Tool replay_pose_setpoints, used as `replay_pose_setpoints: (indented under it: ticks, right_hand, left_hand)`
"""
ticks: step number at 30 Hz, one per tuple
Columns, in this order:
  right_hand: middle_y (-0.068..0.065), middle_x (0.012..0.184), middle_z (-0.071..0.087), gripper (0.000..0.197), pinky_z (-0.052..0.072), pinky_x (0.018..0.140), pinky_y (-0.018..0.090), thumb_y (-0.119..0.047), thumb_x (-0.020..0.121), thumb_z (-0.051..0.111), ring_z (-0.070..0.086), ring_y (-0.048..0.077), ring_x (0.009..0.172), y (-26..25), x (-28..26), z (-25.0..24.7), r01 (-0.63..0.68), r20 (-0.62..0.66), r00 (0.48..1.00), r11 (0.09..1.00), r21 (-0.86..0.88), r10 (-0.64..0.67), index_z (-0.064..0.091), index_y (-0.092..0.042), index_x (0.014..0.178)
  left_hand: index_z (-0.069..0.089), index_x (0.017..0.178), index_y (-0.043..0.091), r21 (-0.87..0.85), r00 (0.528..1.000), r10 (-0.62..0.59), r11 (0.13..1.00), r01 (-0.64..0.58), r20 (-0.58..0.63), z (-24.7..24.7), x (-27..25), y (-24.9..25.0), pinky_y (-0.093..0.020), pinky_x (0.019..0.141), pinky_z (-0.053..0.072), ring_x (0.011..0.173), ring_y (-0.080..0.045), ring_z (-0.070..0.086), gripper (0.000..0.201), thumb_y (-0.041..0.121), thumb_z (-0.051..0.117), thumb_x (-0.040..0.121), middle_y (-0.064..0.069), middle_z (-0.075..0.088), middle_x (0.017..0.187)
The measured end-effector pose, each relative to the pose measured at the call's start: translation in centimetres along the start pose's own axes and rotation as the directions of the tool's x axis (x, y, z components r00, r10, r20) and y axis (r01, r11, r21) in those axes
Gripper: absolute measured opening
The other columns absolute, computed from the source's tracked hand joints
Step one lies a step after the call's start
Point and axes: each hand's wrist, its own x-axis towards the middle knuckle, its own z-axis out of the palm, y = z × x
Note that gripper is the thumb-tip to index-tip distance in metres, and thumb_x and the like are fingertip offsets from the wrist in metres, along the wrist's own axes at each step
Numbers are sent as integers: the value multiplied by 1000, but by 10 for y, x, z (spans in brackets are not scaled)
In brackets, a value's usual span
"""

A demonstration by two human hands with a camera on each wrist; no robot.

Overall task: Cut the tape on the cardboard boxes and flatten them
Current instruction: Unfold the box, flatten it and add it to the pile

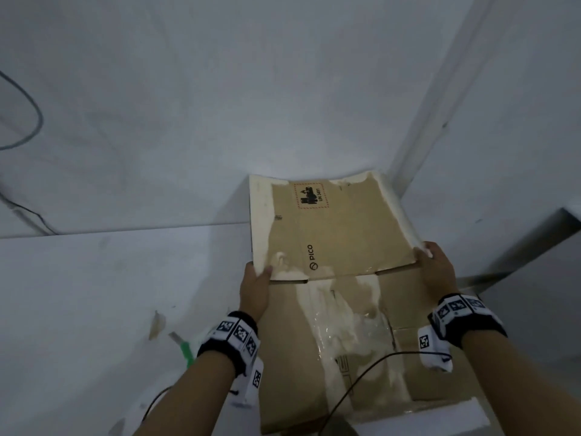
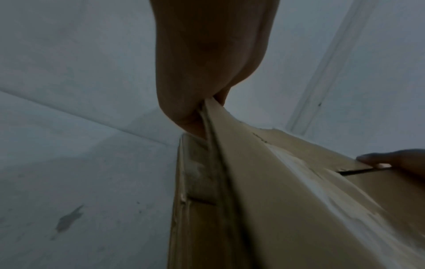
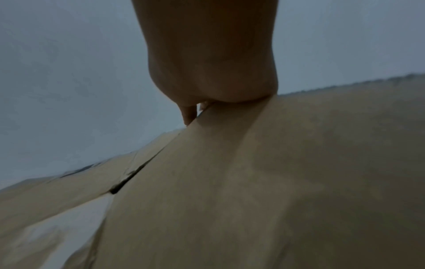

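A flattened brown cardboard box (image 1: 333,234) printed "PICO", with torn white tape patches, is held up over the white table (image 1: 94,294). My left hand (image 1: 256,283) grips its left edge, thumb on top. My right hand (image 1: 435,265) grips the right edge. In the left wrist view the left hand (image 2: 202,109) pinches the folded cardboard edge (image 2: 241,182), and the right hand (image 2: 391,160) shows at the far side. In the right wrist view the right hand (image 3: 207,91) clamps the cardboard panel (image 3: 253,182). The lower flaps (image 1: 345,357) hang toward me with clear tape on them.
A green-handled tool (image 1: 184,347) lies on the table beside my left wrist, near a scrap of torn tape (image 1: 157,324). A black cable (image 1: 355,382) crosses the lower flaps. White walls stand behind, with a corner post (image 1: 440,89) at the right and a grey cable (image 1: 28,121) at the left.
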Motion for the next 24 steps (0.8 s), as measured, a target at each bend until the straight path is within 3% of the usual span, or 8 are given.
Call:
replay_pose_setpoints:
  ticks: [4, 9, 13, 17, 18, 20, 22, 24]
  right_hand:
    - [22, 124, 57, 38, 36, 85, 36, -29, 103, 46, 54, 38, 109, 38, 32, 2, -87, 74, 993, 989, -123, 97, 47, -6, 133]
    - [24, 133, 55, 45, 39, 94, 40, -29, 102, 49, 53, 40, 118, 65, 47, 18, -145, 151, 973, 971, -192, 175, 45, -7, 141]
    - [22, 134, 55, 48, 42, 94, 41, -30, 100, 53, 53, 40, 119, 81, 45, 28, -193, 98, 974, 973, -124, 206, 41, -16, 144]
    - [28, 125, 56, 51, 40, 98, 52, -39, 96, 56, 50, 45, 118, 82, 34, 38, -144, -78, 989, 939, -312, 126, 44, -21, 143]
    - [25, 129, 52, 55, 38, 100, 54, -46, 94, 57, 47, 44, 120, 80, 29, 43, -136, -124, 988, 922, -361, 97, 45, -24, 143]
    - [15, 143, 42, 63, 34, 105, 55, -61, 89, 49, 40, 38, 130, 79, 14, 53, -45, -108, 994, 893, -447, -4, 44, -29, 143]
    - [3, 158, 27, 67, 28, 109, 57, -68, 88, 33, 29, 32, 142, 84, -1, 66, 172, 99, 985, 771, -614, -140, 35, -38, 149]
    - [-1, 165, 6, 72, 17, 113, 61, -74, 90, 30, 14, 32, 150, 91, -10, 75, 232, 221, 969, 700, -676, -108, 12, -45, 154]
  left_hand:
    - [45, 131, 8, 79, 996, -87, 993, 87, -1, 37, 10, -19, -39, 99, 43, 114, -28, 54, 37, 24, 52, 98, -13, 56, 127]
    - [39, 130, -3, 198, 971, -216, 952, 234, -106, 46, 20, -45, -39, 93, 44, 113, -36, 53, 46, 23, 57, 96, -21, 54, 123]
    - [37, 136, 5, 409, 960, -231, 869, 277, -160, 49, 16, -64, -46, 102, 38, 122, -37, 41, 51, 31, 55, 96, -21, 40, 132]
    - [26, 146, 20, 449, 949, -215, 842, 300, -231, 63, -6, -62, -49, 108, 30, 130, -36, 33, 69, 42, 60, 91, -17, 29, 143]
    - [18, 150, 24, 485, 959, -176, 833, 265, -222, 66, -11, -63, -49, 109, 29, 132, -35, 31, 81, 47, 63, 86, -15, 25, 146]
    - [1, 152, 34, 678, 995, -73, 728, 100, -69, 71, -20, -67, -49, 110, 27, 138, -34, 24, 101, 64, 63, 78, -12, 13, 152]
    - [-11, 149, 45, 803, 996, -53, 595, -31, 78, 73, -23, -77, -52, 111, 23, 142, -37, 10, 102, 78, 51, 75, -16, -4, 155]
    - [-14, 146, 51, 836, 990, -75, 545, -62, 123, 74, -22, -85, -54, 112, 21, 144, -40, 0, 96, 81, 45, 76, -20, -16, 155]
